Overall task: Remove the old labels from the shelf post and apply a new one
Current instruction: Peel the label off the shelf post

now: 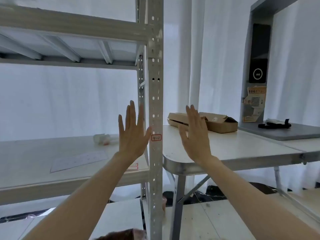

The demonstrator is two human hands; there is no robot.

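A perforated grey shelf post (155,94) runs up the middle of the view. One small white label with a red border (156,137), handwritten "4-2", is stuck on its front face. My left hand (132,130) is raised just left of the post, fingers spread, thumb close to the label, holding nothing. My right hand (195,134) is raised to the right of the post, fingers apart and empty. A label sheet (78,160) lies flat on the shelf board, and a few red-bordered labels (133,166) sit near the board's front right corner.
A crumpled white wad (102,139) lies on the shelf board (34,161). A folding table (233,149) stands right of the post with cardboard boxes (216,122) on it. Farther right, a grey surface (285,132) holds black items, under a dark wall panel (258,54).
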